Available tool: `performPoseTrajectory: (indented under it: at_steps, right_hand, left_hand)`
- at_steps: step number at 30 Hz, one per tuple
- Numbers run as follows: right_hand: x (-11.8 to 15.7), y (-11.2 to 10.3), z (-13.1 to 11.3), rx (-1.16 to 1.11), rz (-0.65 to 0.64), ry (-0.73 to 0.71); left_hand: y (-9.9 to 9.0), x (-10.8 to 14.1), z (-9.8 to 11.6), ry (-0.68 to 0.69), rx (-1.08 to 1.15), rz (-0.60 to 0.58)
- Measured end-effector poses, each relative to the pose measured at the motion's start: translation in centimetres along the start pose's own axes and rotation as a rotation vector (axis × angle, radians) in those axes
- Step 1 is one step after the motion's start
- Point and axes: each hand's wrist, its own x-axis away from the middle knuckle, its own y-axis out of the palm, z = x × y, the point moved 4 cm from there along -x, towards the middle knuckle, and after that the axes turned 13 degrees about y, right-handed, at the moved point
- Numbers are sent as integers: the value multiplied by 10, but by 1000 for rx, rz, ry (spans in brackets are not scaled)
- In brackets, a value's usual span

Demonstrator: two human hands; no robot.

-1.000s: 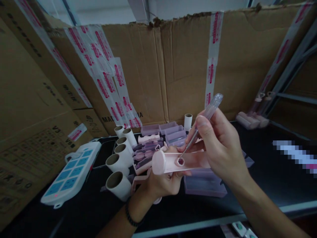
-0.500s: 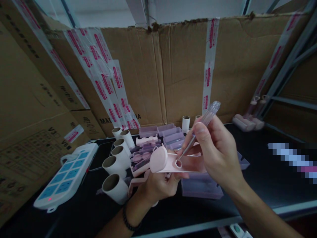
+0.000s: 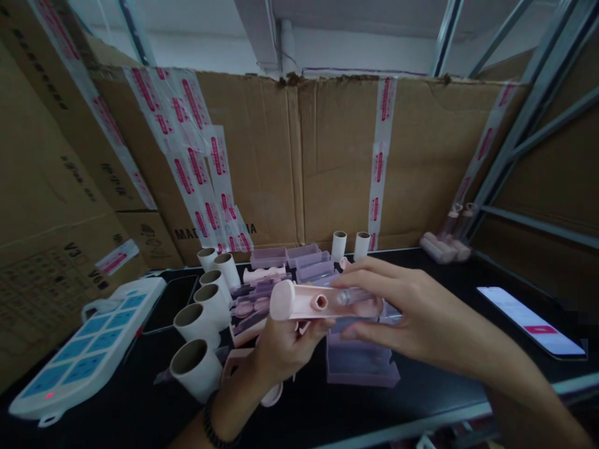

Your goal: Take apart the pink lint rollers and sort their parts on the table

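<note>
My left hand (image 3: pixel 290 349) grips a pale pink plastic piece (image 3: pixel 302 302) from below. The piece has a rounded end on the left and a small round hole in its face. My right hand (image 3: pixel 397 305) is over the right part of the piece, fingers reaching left and thumb below. Between them lies a screwdriver (image 3: pixel 353 296), its clear handle end toward the hole; the metal shaft is hidden. Around my hands are purple translucent trays (image 3: pixel 360 365) and several pink and purple parts (image 3: pixel 250 307).
White cardboard tubes (image 3: pixel 196 368) stand left of my hands, two more tubes (image 3: pixel 339 246) at the back. A power strip (image 3: pixel 88 349) lies far left, a lit phone (image 3: pixel 528 321) at right. Pink bottle-like items (image 3: pixel 442 246) rest at the back right. A cardboard wall (image 3: pixel 337 156) closes the back.
My right hand has turned over and lowered; the screwdriver's tip has left the hole and its handle now points left. The pink piece stays in my left hand. The view has shifted slightly right.
</note>
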Motion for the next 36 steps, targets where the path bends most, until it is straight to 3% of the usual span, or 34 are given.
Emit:
performPoseTrajectory:
  at_steps: [4, 6, 8, 10, 13, 14, 17, 22, 26, 31, 36]
  right_hand:
    - [-5, 1, 4, 9, 8, 31]
    - [-10, -10, 24, 29, 89, 99]
    - [-15, -25, 64, 153, 190, 269]
    - [-20, -35, 118, 371, 211, 503]
    - [-23, -30, 199, 610, -13, 807]
    - [-23, -26, 219, 629, -44, 847]
    - [-23, -8, 254, 654, -83, 921]
    - [-24, 26, 269, 610, -140, 939]
    - [-24, 38, 272, 478, -198, 886]
    - [-18, 38, 268, 319, -209, 804]
    - [-17, 19, 247, 254, -23, 742]
  left_hand:
    - [1, -11, 12, 87, -69, -79]
    - [0, -16, 20, 119, -125, -112]
    - [-3, -22, 27, 163, -135, -119]
    - [-6, -26, 33, 212, -115, -104]
    - [-8, -27, 36, 241, -109, -89]
    - [-8, -27, 35, 237, -110, -85]
    - [-8, -25, 32, 207, -87, -56]
    - [-11, -26, 23, 99, 11, 84]
    - [-18, -31, 12, -18, 176, 258]
    - [-22, -36, -5, -161, 460, 485]
    - [-18, -38, -12, -270, 612, 566]
